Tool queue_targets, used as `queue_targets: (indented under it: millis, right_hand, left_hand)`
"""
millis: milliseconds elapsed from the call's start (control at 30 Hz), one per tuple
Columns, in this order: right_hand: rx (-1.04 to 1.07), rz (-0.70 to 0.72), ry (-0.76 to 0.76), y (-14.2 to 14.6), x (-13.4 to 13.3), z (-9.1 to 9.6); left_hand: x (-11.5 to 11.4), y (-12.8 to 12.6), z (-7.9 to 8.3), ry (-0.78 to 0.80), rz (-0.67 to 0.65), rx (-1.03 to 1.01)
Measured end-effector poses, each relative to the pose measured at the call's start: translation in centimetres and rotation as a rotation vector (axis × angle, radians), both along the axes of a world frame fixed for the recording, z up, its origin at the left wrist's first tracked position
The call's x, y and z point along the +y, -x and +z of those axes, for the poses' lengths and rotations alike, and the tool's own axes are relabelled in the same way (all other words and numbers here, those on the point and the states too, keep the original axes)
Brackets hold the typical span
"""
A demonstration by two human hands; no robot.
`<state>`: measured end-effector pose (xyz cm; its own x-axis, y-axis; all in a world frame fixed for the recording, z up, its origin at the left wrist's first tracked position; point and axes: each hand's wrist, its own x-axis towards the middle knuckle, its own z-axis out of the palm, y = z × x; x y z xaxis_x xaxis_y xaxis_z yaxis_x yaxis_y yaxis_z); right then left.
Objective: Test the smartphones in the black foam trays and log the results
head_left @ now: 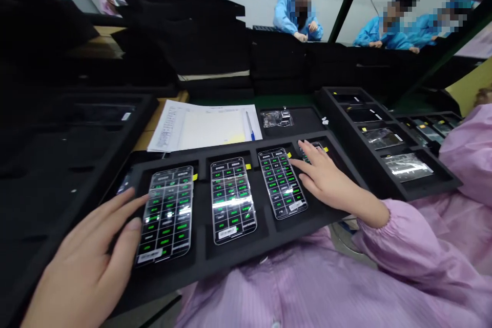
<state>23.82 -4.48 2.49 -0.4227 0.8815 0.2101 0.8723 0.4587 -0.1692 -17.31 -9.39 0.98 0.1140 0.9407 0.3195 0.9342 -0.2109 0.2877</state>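
Observation:
A black foam tray (234, 259) lies across my lap with several phones in its slots, their screens lit with green grids. My left hand (90, 261) rests flat and open at the tray's left end, fingers touching the edge of the leftmost phone (168, 215). My right hand (325, 179) lies open over the rightmost phone (313, 147), mostly hiding it, fingertips by the third phone (282, 182). A second phone (231, 199) sits in the middle slot.
A paper form (207, 125) with a blue pen (249, 127) lies beyond the tray. A second black tray (388, 143) with wrapped phones stands at right. Stacked black foam trays (184, 36) fill the back and left. People in blue coats work behind.

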Motion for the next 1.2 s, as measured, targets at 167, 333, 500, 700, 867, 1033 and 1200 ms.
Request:
queue_targets:
  millis: [167,333,500,700,867,1033,1200]
  right_hand:
    - [-0.063,0.125,-0.012,2.8,1.5,1.4]
    - [-0.042,0.308,0.026,6.2,2.3,2.1]
    - [-0.039,0.389,0.099,9.0,2.9,1.2]
    - [0.043,0.331,-0.037,7.6,3.0,1.4]
    - [0.021,0.129,-0.088,2.3,3.4,2.3]
    - [0.032,0.084,-0.025,-0.3,2.8,0.7]
    - [0.010,0.125,-0.004,-0.6,2.9,-0.1]
  left_hand:
    - [0.8,-2.0,2.6,0.064,0.009,-0.068]
    - [1.2,-2.7,2.9,0.057,-0.061,-0.018]
    - [1.3,-3.1,2.6,0.067,-0.106,0.029]
    - [1.5,-3.5,1.5,0.085,-0.155,0.116]
    - [2.3,-3.0,0.6,0.068,-0.152,0.186]
    - [3.6,-2.2,1.2,0.017,-0.152,0.169]
    - [5.4,-2.0,1.7,0.059,-0.114,0.193]
